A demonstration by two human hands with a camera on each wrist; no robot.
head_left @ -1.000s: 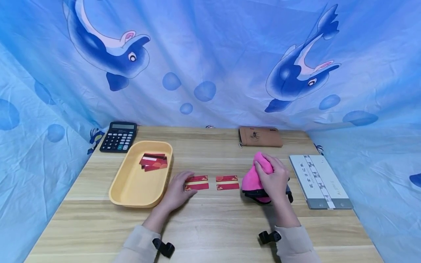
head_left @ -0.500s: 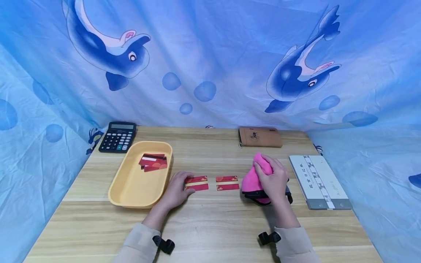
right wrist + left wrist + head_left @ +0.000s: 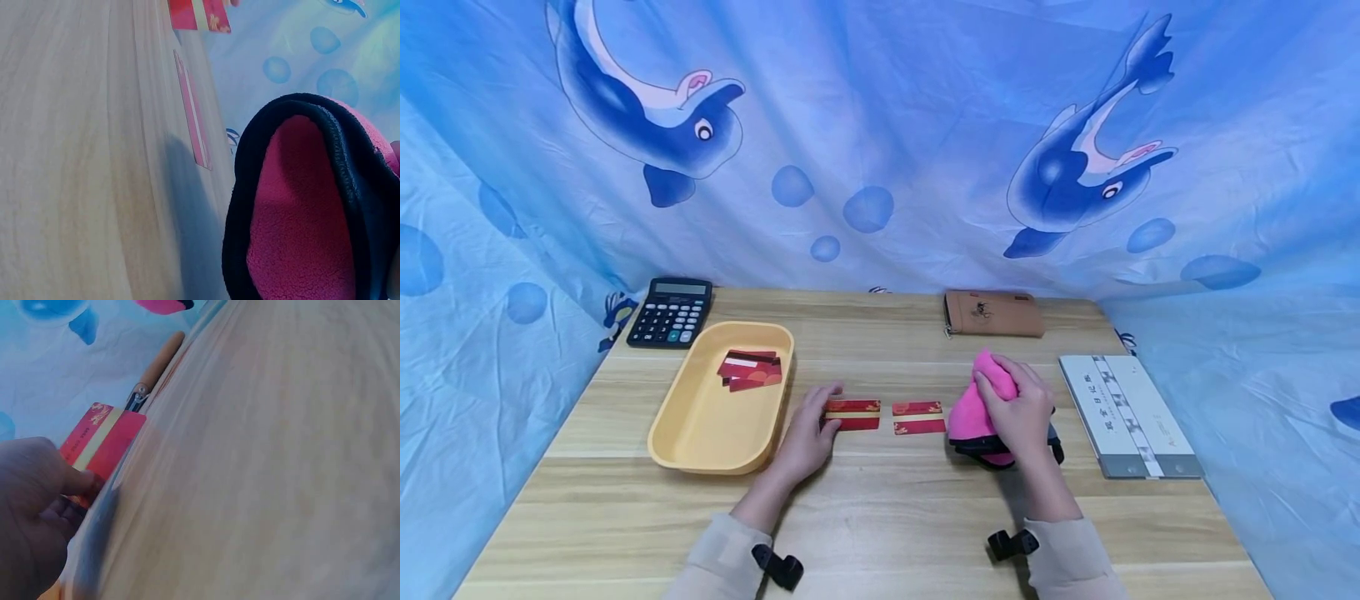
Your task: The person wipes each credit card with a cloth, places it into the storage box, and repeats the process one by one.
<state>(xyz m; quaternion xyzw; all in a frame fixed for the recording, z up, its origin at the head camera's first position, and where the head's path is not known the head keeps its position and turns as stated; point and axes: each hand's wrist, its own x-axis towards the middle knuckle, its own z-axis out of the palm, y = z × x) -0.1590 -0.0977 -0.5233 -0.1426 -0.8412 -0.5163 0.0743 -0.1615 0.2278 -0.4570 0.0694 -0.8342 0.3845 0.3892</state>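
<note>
My left hand [image 3: 805,437] pinches a red card [image 3: 856,415] with a gold stripe, by its left end. In the left wrist view the thumb lies over the face of this card [image 3: 111,442], which is tilted up off the table. A second red card [image 3: 918,418] lies flat just to its right. My right hand [image 3: 1028,412] grips a bunched pink fleece cloth [image 3: 972,417] with black edging. Up close in the right wrist view, the folded cloth [image 3: 303,212] is held above the table, and the flat card [image 3: 194,115] is beyond it.
A yellow tray [image 3: 673,425] with several red cards [image 3: 752,371] stands left of my left hand. Behind it is a calculator [image 3: 670,312]. A brown wallet [image 3: 1000,315] lies at the back, and a white booklet [image 3: 1131,417] is at the right.
The left card has been taken hold of and raised slightly off the table, with my left thumb now over its end. My right hand and the cloth have shifted slightly left.
</note>
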